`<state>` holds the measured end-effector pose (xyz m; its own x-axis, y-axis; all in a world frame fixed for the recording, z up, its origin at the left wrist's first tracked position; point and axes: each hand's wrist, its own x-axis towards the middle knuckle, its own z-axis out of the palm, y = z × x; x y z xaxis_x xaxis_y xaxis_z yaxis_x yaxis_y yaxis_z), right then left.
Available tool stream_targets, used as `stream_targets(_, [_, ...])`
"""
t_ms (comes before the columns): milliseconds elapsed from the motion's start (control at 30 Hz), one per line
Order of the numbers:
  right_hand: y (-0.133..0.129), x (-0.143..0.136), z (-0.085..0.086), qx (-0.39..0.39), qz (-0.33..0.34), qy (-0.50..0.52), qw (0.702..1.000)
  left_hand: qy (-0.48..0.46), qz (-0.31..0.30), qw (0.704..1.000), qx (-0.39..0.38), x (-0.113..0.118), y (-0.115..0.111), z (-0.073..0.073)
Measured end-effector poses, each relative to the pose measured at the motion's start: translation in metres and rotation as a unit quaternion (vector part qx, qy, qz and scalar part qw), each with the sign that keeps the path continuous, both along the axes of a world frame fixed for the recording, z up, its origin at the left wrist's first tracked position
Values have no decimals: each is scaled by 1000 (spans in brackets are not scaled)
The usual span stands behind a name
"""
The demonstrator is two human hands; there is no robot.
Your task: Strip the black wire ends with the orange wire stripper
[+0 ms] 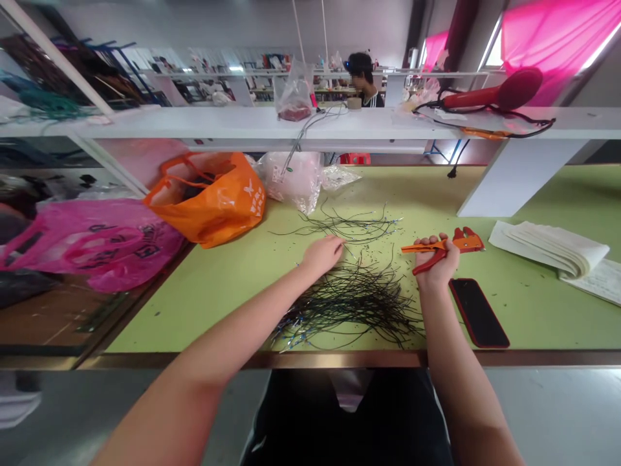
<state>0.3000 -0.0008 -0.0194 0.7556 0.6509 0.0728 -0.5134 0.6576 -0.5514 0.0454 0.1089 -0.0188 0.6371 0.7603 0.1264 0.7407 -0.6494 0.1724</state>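
Left hand: The left hand (324, 254) is over the table (194, 310), between the two groups of wires, its fingers drawn together; whether a wire is pinched there cannot be told.
Right hand: The right hand (436, 274) is palm up, fingers curled around the tool (469, 242), gripping it.
Tool: Orange and red, raised above the table; head toward the right, handles toward the left, spread apart.
Main pile: A dense pile (354, 301) of black wires lies near the front edge, between the forearms; blue and bare-looking ends show at its left.
Small bunch: A looser bunch (359, 225) lies beyond the left hand, apart from most of the pile.
Scraps: Small dark bits are scattered around the wires.
Right side: A phone (480, 312), dark screen up, lies beside the right forearm; folded paper (548, 244) lies beyond it.
Left side: An orange bag (218, 200) stands beside a pink bag (121, 243); a clear bag (294, 178) sits to its right.
Shelf: The white shelf (218, 123) carries a red dryer-shaped device (495, 96) with a cord.
Background: A person (369, 81) is beyond the shelf.
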Motion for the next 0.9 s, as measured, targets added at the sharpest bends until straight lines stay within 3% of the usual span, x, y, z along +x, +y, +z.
stream_targets(100, [3,0,-4,-15,3,6,1000,70,-58,995,29,18,52,-10])
stream_targets(200, [4,0,-5,-21,6,10,1000,125,-122,984,46,27,77,-22])
stream_targets(367, [2,-5,-2,-24,11,8,1000,167,-163,969,79,27,90,-37])
stream_targets(600, [2,-8,-1,-37,17,20,999,169,-114,973,107,24,111,-36])
stream_targets(800, [3,-7,-3,-35,21,17,999,177,-213,959,58,24,107,-36])
stream_targets(900, [3,-7,-5,-33,26,5,999,170,-209,962,47,30,105,-38])
